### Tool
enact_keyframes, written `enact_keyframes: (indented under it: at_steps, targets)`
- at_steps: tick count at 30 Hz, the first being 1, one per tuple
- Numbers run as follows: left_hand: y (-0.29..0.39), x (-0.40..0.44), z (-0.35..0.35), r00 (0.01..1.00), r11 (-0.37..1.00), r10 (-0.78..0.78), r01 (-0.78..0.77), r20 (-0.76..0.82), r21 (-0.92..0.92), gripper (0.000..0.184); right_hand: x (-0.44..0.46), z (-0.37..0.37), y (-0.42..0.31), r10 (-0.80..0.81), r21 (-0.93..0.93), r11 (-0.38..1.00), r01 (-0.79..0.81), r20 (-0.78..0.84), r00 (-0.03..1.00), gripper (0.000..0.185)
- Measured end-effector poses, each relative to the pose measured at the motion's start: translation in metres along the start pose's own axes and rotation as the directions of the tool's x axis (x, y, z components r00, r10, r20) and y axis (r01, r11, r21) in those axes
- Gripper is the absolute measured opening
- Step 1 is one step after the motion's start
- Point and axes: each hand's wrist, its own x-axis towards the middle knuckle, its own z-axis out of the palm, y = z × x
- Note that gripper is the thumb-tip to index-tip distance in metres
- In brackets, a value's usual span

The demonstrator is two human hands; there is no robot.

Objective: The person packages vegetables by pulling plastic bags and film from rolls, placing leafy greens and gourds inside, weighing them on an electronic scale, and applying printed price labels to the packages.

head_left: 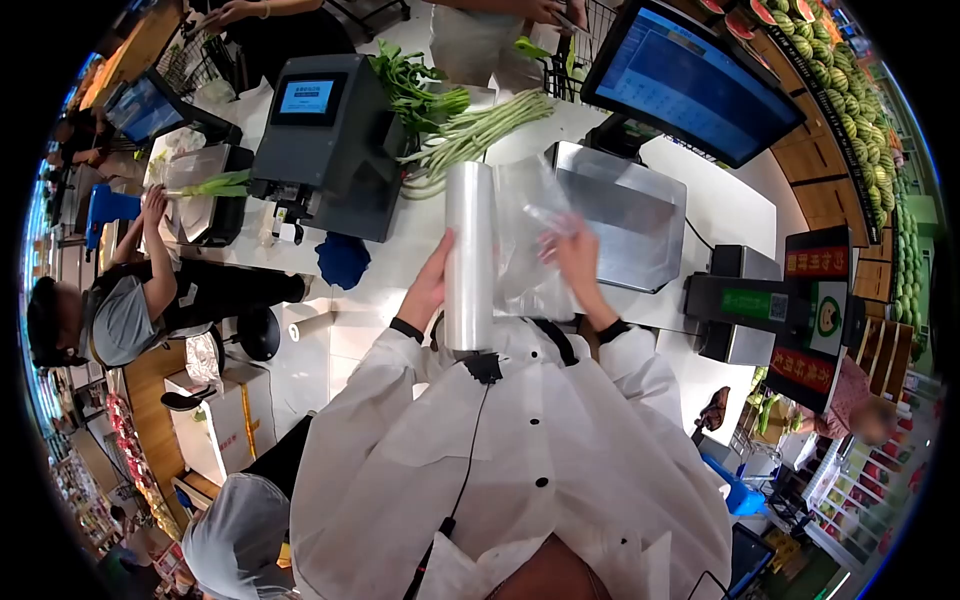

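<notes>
A roll of clear plastic bags (pixel 469 255) stands lengthwise in front of the white shirt. My left hand (pixel 432 272) is wrapped round its left side. From the roll a loose clear bag (pixel 525 245) spreads to the right. My right hand (pixel 572 252) is closed on this bag, its fingers slightly blurred. Beyond the roll, long green beans (pixel 480 140) and leafy greens (pixel 415 95) lie on the white counter (pixel 395 225). The metal scale plate (pixel 625 220) is just right of my right hand.
A grey label machine (pixel 330 145) stands left of the beans, a monitor (pixel 695 80) at the upper right. A dark blue cloth bundle (pixel 343 260) lies at the counter's near edge. At the left a co-worker (pixel 130 320) handles a leafy vegetable (pixel 210 187).
</notes>
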Motion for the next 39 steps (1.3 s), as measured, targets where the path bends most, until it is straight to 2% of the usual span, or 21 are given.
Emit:
enact_keyframes:
  at_steps: [1,3,5,7,8,9,10,12,13,15,18,20,21,22,23,24,26,30,33,35,39]
  targets:
    - [0.004,-0.001,-0.008,1.000,1.000,-0.003,0.003,0.002,-0.002,0.062,0.007,-0.017,-0.008,-0.055,-0.102,0.994,0.049,-0.058,0.997,0.020]
    - [0.017,-0.001,-0.011,0.970,0.993,-0.012,0.040,0.242,-0.112,0.068,0.013,-0.040,-0.024,-0.055,-0.221,0.975,0.038,-0.073,0.996,0.019]
    - [0.024,-0.009,-0.005,0.966,0.981,0.004,0.047,0.260,-0.190,0.073,0.017,-0.049,-0.022,-0.055,-0.334,0.942,0.021,-0.090,0.994,0.020]
    - [0.031,-0.021,0.002,0.991,0.987,0.120,-0.113,0.059,-0.114,0.073,0.017,-0.048,-0.014,-0.158,-0.216,0.969,0.120,-0.168,0.973,0.026]
    - [0.034,-0.018,-0.018,0.984,0.990,0.072,-0.050,0.162,-0.133,0.073,0.015,-0.044,-0.010,-0.158,-0.217,0.969,0.120,-0.167,0.973,0.026]
    - [0.033,-0.018,-0.016,0.984,0.989,0.075,-0.053,0.163,-0.135,0.073,0.011,-0.034,-0.014,0.139,0.109,0.986,-0.127,-0.107,0.985,0.028]
    - [0.032,-0.018,-0.013,0.982,0.987,0.060,-0.032,0.180,-0.157,0.072,0.008,-0.025,-0.017,0.395,0.396,0.836,-0.379,0.044,0.918,0.031]
    - [0.035,-0.016,-0.018,0.980,0.985,0.044,-0.009,0.195,-0.173,0.071,0.005,-0.015,-0.006,0.440,0.448,0.770,-0.454,0.141,0.887,0.032]
    - [0.036,-0.011,-0.027,0.994,0.997,0.069,-0.064,0.086,-0.053,0.077,0.007,-0.010,0.004,0.474,0.487,0.696,-0.528,0.240,0.847,0.033]
    - [0.037,-0.018,-0.032,0.994,0.993,0.102,-0.100,-0.035,0.069,0.084,0.013,-0.010,0.018,0.433,0.400,0.768,-0.500,0.251,0.866,0.027]
    - [0.051,-0.030,-0.009,0.994,0.979,0.049,-0.066,0.095,0.193,0.084,0.016,-0.005,0.009,0.446,0.366,0.814,-0.452,0.105,0.889,0.019]
    - [0.053,-0.033,-0.006,0.947,0.998,0.028,-0.044,0.320,0.043,0.084,0.016,-0.005,0.006,0.245,0.321,0.928,-0.187,-0.150,0.958,0.014]
    - [0.052,-0.033,-0.008,0.948,0.998,0.027,-0.043,0.316,0.044,0.084,0.013,-0.005,-0.004,0.248,0.324,0.927,-0.190,-0.149,0.957,0.014]
    - [0.050,-0.033,-0.012,0.971,0.994,0.101,-0.109,0.215,0.025,0.084,0.007,-0.007,-0.023,-0.013,0.095,0.995,0.039,-0.253,0.967,0.015]
    - [0.048,-0.034,-0.016,0.979,0.984,0.173,-0.176,0.111,0.012,0.085,0.004,-0.010,-0.040,-0.287,-0.155,0.955,0.251,-0.290,0.913,0.016]
    - [0.048,-0.035,-0.020,0.979,0.985,0.172,-0.174,0.108,0.013,0.085,0.004,-0.013,-0.052,-0.284,-0.154,0.956,0.248,-0.291,0.914,0.016]
    - [0.047,-0.036,-0.029,0.991,0.990,0.131,-0.132,0.015,0.052,0.085,0.001,-0.022,-0.069,-0.450,-0.239,0.891,0.387,-0.343,0.825,0.016]
    - [0.057,-0.030,-0.046,0.995,0.998,0.061,-0.058,0.075,-0.039,0.083,0.007,-0.080,-0.070,-0.385,-0.284,0.914,0.288,-0.391,0.836,0.016]
    - [0.056,-0.025,-0.049,1.000,0.997,0.008,-0.006,0.018,-0.077,0.082,0.000,-0.105,-0.055,-0.367,-0.375,0.901,0.218,-0.390,0.844,0.016]
    - [0.057,-0.022,-0.042,0.980,0.968,0.077,-0.118,0.185,0.223,0.080,-0.008,-0.108,-0.052,-0.340,-0.370,0.912,0.175,-0.448,0.827,0.017]
    - [0.061,-0.016,-0.033,0.973,0.939,0.015,-0.093,0.229,0.332,0.080,-0.018,-0.129,-0.017,-0.323,-0.386,0.914,0.128,-0.498,0.804,0.017]
